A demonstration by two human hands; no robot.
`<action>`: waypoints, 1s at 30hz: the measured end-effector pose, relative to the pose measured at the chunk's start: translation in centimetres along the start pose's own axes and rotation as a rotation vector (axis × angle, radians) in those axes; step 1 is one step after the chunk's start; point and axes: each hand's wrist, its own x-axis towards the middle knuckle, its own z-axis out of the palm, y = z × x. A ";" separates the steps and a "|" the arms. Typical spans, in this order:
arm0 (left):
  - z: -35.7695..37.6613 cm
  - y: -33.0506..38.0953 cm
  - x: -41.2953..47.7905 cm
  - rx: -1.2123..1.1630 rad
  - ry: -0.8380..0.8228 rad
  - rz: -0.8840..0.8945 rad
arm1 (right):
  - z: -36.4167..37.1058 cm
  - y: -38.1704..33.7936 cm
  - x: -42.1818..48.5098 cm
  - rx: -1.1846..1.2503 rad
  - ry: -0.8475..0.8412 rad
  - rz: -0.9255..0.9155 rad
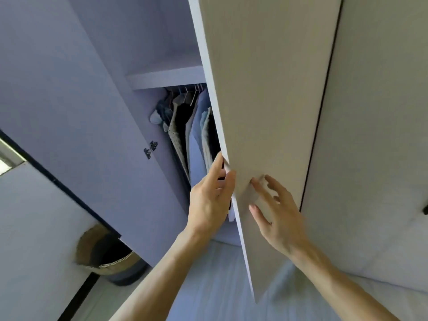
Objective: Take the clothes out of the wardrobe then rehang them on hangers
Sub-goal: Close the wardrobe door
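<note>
The wardrobe stands before me with its left door (69, 112) swung wide and its right door (266, 100) partly ajar. My left hand (212, 195) grips the free edge of the right door, fingers wrapped behind it. My right hand (275, 212) rests on the door's pale front face, fingers spread. Inside, several clothes (192, 126) hang on hangers from a rail under a shelf (164, 77): a dotted beige garment, a dark one and pale blue ones. The right door hides the rest of the interior.
A woven basket with a dark liner (108, 253) stands on the floor behind the left door's lower corner. A closed wardrobe panel (375, 135) fills the right side. Pale wood floor (208, 286) lies below my arms.
</note>
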 end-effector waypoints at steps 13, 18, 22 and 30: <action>-3.4 -10.5 17.1 -0.028 0.031 -0.324 | 2.8 -2.4 28.2 -0.476 0.223 -0.468; -1.8 -14.7 21.8 -0.213 0.021 -0.434 | 4.3 -0.5 34.4 -0.623 0.322 -0.595; -0.5 -15.4 24.5 -0.247 0.036 -0.454 | 5.9 2.2 36.5 -0.702 0.351 -0.574; 2.3 -16.8 29.5 -0.138 0.019 -0.492 | 7.3 4.0 39.3 -0.785 0.417 -0.537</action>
